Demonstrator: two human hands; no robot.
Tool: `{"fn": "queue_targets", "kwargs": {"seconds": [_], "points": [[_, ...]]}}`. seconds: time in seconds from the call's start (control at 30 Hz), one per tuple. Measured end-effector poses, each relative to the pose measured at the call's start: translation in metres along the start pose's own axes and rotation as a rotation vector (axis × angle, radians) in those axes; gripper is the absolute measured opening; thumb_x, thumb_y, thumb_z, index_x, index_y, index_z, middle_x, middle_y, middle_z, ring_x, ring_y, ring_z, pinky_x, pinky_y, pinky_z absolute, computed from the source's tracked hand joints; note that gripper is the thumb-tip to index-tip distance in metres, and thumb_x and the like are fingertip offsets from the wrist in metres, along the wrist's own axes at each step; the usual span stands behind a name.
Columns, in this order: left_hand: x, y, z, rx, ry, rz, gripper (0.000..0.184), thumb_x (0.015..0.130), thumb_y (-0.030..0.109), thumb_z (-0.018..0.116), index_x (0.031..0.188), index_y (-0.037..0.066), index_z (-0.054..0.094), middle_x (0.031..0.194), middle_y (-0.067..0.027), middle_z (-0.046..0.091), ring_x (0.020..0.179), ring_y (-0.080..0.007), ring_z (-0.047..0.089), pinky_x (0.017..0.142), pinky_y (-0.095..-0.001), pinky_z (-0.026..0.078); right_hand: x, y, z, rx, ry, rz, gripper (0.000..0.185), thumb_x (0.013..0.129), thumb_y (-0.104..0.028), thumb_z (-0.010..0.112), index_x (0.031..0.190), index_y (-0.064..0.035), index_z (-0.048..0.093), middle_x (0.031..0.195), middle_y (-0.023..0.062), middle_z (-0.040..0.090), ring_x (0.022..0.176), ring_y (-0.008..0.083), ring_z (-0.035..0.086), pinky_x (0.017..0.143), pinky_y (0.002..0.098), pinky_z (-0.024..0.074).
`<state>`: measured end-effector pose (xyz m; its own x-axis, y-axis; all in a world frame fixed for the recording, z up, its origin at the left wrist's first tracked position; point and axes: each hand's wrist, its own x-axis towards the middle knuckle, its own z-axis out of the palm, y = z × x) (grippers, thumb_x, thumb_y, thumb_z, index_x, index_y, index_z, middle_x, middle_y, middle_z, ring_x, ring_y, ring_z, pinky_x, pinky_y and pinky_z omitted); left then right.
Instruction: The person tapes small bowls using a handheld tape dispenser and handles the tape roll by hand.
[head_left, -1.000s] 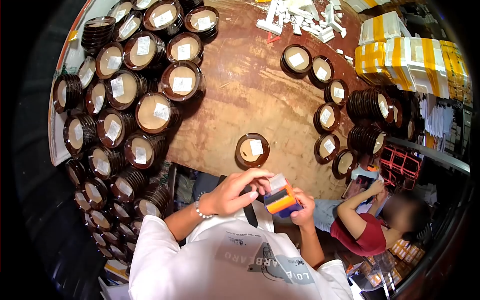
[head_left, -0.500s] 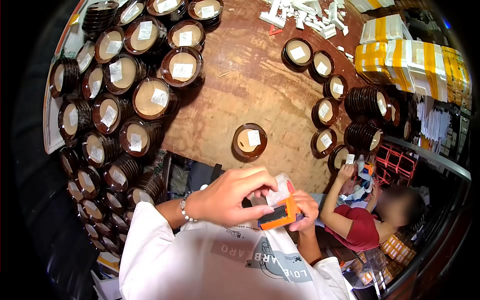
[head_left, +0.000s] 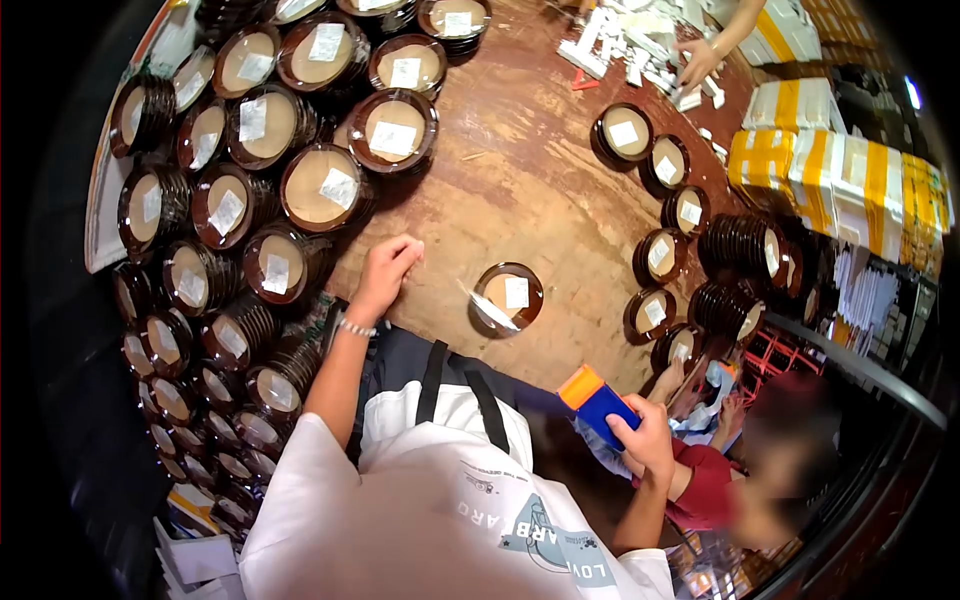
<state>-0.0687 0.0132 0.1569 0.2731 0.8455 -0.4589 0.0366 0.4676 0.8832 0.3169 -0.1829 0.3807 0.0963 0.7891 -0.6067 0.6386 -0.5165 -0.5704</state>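
Note:
My left hand [head_left: 390,272], with a beaded bracelet at the wrist, is over the near left of the wooden table. Its fingers are curled closed, and nothing shows in them. To its right, apart from it, a dark round dish [head_left: 508,300] bears a tan disc and a white label; a pale shiny streak crosses its lower left. My right hand [head_left: 645,435] is closed around a blue and orange handheld device [head_left: 605,405] by the table's near edge. The device's exact kind is unclear.
Stacks of wrapped dark dishes [head_left: 320,185] crowd the left. More dish stacks [head_left: 660,255] line the right. White foam pieces [head_left: 640,40] lie at the back, with another person's hand [head_left: 705,60] there. A co-worker [head_left: 700,490] in red sits at right; taped foam boxes [head_left: 840,170] stand behind.
My hands have moved apart: the left forward and left, off the device, the right to the right with it. A pale streak now shows on the dish. Another person's hand has appeared by the foam.

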Motion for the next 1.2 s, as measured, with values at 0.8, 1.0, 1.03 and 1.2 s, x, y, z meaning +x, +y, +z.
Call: {"fn": "queue_targets", "kwargs": {"seconds": [0.8,1.0,1.03,1.2], "points": [[0.02,-0.151,0.058,0.733,0.382,0.123,0.018,0.099,0.025,0.065,0.094,0.008,0.064,0.085,-0.0153,0.071,0.075,-0.038,0.068,0.064,-0.0475,0.053,0.069,-0.091,0.016,-0.2,-0.088,0.105,0.037,0.089,-0.032,0.076,0.096,0.0045,0.072,0.066,0.0209,0.064,0.055,0.0283,0.064,0.058,0.0387,0.05],[0.025,-0.166,0.085,0.868,0.282,0.159,0.017,0.099,0.025,0.063,0.092,0.01,0.062,0.084,-0.0129,0.07,0.074,-0.038,0.068,0.063,-0.0498,0.053,0.066,-0.081,0.022,-0.187,-0.086,0.157,0.036,0.089,-0.031,0.075,0.094,0.0044,0.072,0.068,0.0207,0.065,0.056,0.0285,0.065,0.059,0.039,0.0504],[0.029,-0.174,0.09,0.859,0.253,0.248,0.015,0.097,0.024,0.062,0.091,0.011,0.061,0.082,-0.0116,0.07,0.073,-0.0356,0.069,0.063,-0.048,0.053,0.064,-0.081,0.022,-0.199,-0.077,0.152,0.036,0.089,-0.032,0.075,0.094,0.0042,0.072,0.068,0.0208,0.065,0.056,0.0288,0.065,0.059,0.0393,0.0503],[0.03,-0.177,0.111,0.928,0.162,0.42,0.01,0.093,0.019,0.063,0.087,0.012,0.06,0.077,-0.0093,0.07,0.07,-0.0294,0.07,0.064,-0.0424,0.053,0.056,-0.076,0.023,-0.244,-0.034,0.118,0.037,0.09,-0.033,0.075,0.096,0.0034,0.072,0.068,0.0215,0.066,0.057,0.0318,0.066,0.059,0.0409,0.0504]]}}
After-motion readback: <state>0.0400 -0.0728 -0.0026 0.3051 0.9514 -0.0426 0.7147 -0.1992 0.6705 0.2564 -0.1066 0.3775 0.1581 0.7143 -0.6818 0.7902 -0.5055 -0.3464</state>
